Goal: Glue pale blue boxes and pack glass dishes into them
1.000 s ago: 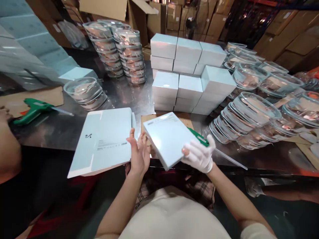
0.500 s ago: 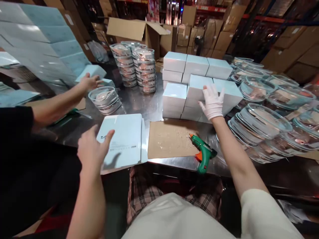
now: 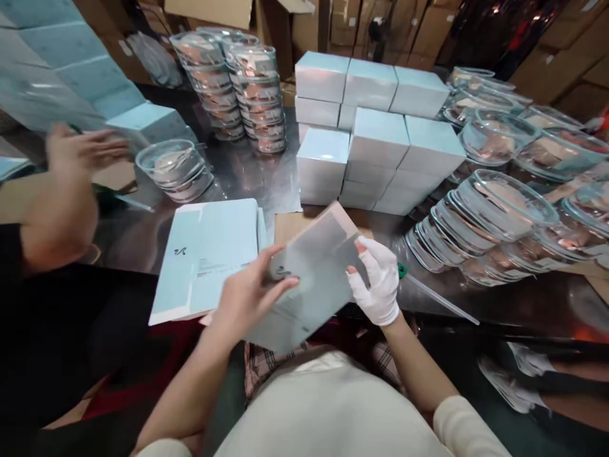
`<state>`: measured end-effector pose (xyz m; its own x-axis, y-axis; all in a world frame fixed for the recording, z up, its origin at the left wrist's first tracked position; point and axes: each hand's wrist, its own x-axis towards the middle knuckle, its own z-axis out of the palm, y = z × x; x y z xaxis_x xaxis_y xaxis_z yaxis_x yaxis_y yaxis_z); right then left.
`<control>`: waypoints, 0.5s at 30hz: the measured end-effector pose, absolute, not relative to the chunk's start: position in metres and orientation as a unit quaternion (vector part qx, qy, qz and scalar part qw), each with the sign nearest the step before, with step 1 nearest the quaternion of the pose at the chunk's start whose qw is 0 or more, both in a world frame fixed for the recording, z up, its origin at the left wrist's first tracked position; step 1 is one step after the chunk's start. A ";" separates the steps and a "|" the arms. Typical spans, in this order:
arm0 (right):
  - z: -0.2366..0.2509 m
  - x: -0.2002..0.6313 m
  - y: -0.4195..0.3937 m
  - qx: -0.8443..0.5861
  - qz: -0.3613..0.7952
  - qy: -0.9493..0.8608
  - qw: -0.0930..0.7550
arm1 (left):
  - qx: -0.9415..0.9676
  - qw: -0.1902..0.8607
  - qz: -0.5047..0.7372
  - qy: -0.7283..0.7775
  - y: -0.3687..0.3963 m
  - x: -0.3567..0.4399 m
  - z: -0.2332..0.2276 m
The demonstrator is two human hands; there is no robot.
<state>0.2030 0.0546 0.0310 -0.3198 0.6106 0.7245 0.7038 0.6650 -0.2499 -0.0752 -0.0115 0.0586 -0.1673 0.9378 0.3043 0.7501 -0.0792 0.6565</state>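
Observation:
My bare left hand (image 3: 247, 292) grips a flat, pale-blue folded carton (image 3: 316, 279) by its left side, thumb across the face. The carton tilts above the table's front edge. My right hand (image 3: 375, 279), in a white glove with bare fingertips, has its thumb and curled fingers at the carton's right edge. Left of it lies a pile of flat cartons (image 3: 214, 235) with a small black logo. Under the held carton a brown cardboard sheet (image 3: 290, 223) partly shows. Just a green bit of the glue gun (image 3: 402, 271) is visible beside my glove, with a translucent glue stick (image 3: 450, 301) trailing right.
White-and-blue boxes (image 3: 375, 136) stand stacked behind the cardboard. Clear round containers stand in stacks at the right (image 3: 490, 209), back left (image 3: 259, 95) and nearer left (image 3: 174, 168). At far left, a co-worker's hand (image 3: 85, 149) is near more boxes (image 3: 147, 120).
My left hand has moved right from the pile and now holds a flat carton. My right hand has come back from the stacked boxes to its edge. The co-worker's hand has moved left.

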 end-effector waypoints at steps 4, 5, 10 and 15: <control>0.043 0.215 0.062 -0.462 0.133 -0.782 0.398 | 0.718 0.212 0.381 0.543 -0.022 -0.050 0.016; 0.041 0.220 0.062 -0.462 0.212 -0.776 0.373 | 0.727 0.205 0.386 0.529 -0.023 -0.054 0.008; 0.011 0.237 0.042 -0.354 0.628 -0.676 0.153 | 0.782 0.157 0.324 0.508 -0.032 -0.075 -0.014; -0.023 0.235 0.000 -0.306 0.734 -0.597 0.102 | 0.824 0.251 0.152 0.485 -0.054 -0.058 -0.044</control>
